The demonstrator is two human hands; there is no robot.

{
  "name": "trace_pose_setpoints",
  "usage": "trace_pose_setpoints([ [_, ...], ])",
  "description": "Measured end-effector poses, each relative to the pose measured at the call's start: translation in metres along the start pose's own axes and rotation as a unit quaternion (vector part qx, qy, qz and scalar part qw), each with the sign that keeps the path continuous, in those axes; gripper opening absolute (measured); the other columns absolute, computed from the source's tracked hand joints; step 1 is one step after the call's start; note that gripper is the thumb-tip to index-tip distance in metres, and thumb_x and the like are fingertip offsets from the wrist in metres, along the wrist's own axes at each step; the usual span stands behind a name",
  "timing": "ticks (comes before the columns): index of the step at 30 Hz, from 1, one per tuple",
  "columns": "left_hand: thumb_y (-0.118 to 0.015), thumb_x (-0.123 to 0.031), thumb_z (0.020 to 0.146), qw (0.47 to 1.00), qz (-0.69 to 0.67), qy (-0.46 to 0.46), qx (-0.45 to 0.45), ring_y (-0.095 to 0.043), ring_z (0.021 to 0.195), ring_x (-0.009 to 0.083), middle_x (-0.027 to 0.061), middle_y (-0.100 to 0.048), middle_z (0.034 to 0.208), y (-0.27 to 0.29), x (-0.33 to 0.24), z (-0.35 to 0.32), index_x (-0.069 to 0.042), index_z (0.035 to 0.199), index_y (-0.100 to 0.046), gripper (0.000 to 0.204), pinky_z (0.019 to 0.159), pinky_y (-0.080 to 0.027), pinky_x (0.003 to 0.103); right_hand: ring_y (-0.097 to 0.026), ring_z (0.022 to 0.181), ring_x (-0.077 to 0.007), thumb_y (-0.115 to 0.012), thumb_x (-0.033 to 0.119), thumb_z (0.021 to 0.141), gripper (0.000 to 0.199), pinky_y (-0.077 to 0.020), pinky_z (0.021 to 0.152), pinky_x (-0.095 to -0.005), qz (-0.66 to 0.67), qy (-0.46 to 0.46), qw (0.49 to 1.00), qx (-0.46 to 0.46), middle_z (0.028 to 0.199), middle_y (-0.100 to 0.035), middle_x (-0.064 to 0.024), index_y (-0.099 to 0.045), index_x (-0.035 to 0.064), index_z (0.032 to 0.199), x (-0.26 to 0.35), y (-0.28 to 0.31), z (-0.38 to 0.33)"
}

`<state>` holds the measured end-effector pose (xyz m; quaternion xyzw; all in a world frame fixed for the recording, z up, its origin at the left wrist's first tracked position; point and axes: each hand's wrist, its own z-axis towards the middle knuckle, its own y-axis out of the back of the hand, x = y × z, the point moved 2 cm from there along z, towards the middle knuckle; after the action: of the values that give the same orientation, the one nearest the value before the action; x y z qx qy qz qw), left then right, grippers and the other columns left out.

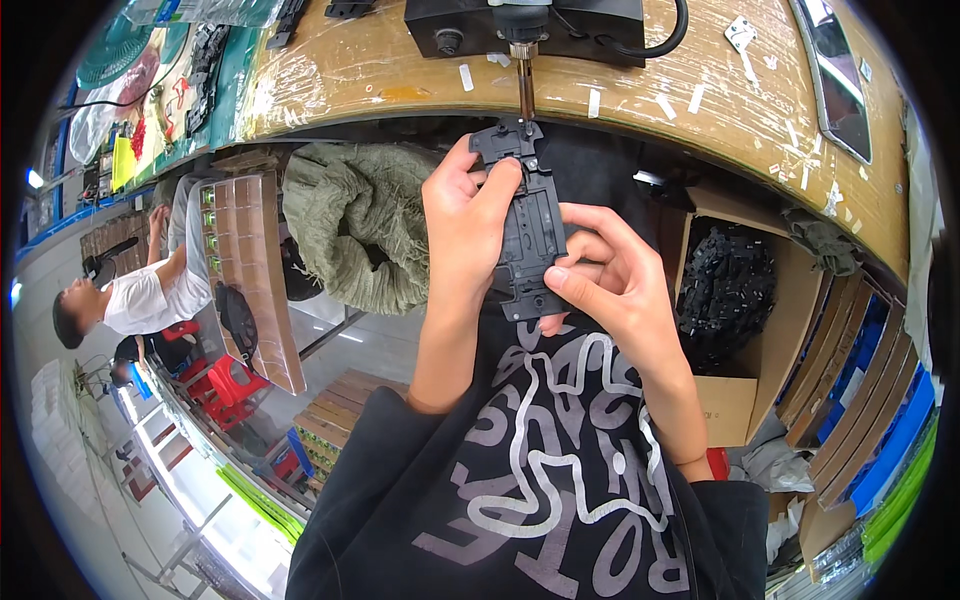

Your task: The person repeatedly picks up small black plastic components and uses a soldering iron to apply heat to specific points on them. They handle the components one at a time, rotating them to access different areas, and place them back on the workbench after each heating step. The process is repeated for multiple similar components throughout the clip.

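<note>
A long black molded plastic part [532, 228] is held in front of my chest, just off the front edge of the workbench [350, 85]. My left hand [463, 215] is closed around its left side, with the thumb pressed on its face near the upper end. On the lower right side, my right hand [615, 275] grips the part between thumb and fingers. Directly at the part's upper end is the thin tip of a vertical powered driver [524, 60], mounted in front of a black box-shaped machine [430, 30]. Whether the tip touches the part, I cannot tell.
A phone [838, 90] and white paper scraps lie on the bench. Below right stands a cardboard box [720, 400] of small black parts [728, 290]. A green fabric sack [350, 220] is at left, beyond it a seated person [150, 295] near a divided tray [250, 260].
</note>
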<state>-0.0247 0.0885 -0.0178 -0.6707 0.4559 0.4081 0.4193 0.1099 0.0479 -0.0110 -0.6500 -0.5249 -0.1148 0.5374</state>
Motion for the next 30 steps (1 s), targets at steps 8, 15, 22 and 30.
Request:
trace_pose_setpoints([
  [8,-0.049,0.0,0.078,1.0,-0.004,-0.006,0.007,-0.053,0.055,0.0054,0.0045,-0.058,0.07,-0.0045,-0.0061,0.0009,0.001,0.091,-0.051,0.013,0.047,-0.042,0.018,-0.058,0.059,-0.0132,-0.058,0.001,0.077,0.041,-0.0479,0.049,-0.0222,-0.007,0.015,1.0,-0.007,0.073,-0.05,-0.0055,-0.039,-0.0065,0.112,0.006,-0.0021,-0.0014],
  [15,-0.05,-0.001,0.079,1.0,0.0,-0.004,0.01,-0.053,0.055,0.0053,0.0043,-0.058,0.071,-0.0041,-0.0018,-0.0032,0.001,0.092,-0.051,0.013,0.047,-0.043,0.019,-0.057,0.06,-0.0126,-0.058,0.0,0.076,0.041,-0.0488,0.05,-0.0231,-0.002,0.017,1.0,-0.013,0.074,-0.05,-0.0055,-0.038,-0.0067,0.112,0.0022,-0.0013,-0.0059],
  [22,-0.05,-0.001,0.079,1.0,0.009,-0.004,0.014,-0.053,0.056,0.0052,0.0041,-0.058,0.071,-0.0041,-0.0007,-0.0062,0.001,0.092,-0.051,0.013,0.047,-0.042,0.018,-0.057,0.06,-0.0129,-0.058,0.0,0.077,0.041,-0.0485,0.05,-0.0231,0.002,0.015,1.0,-0.012,0.074,-0.05,-0.0057,-0.038,-0.006,0.112,-0.0008,-0.0005,-0.0091],
  [30,-0.049,-0.001,0.079,1.0,0.023,-0.013,0.014,-0.053,0.057,0.0052,0.005,-0.058,0.075,-0.0041,-0.0022,-0.0075,0.001,0.093,-0.053,0.014,0.048,-0.044,0.018,-0.057,0.06,-0.0124,-0.058,0.0,0.077,0.04,-0.0488,0.051,-0.0229,0.002,0.019,1.0,-0.005,0.074,-0.05,-0.0052,-0.039,-0.005,0.112,-0.0001,0.0001,-0.0086],
])
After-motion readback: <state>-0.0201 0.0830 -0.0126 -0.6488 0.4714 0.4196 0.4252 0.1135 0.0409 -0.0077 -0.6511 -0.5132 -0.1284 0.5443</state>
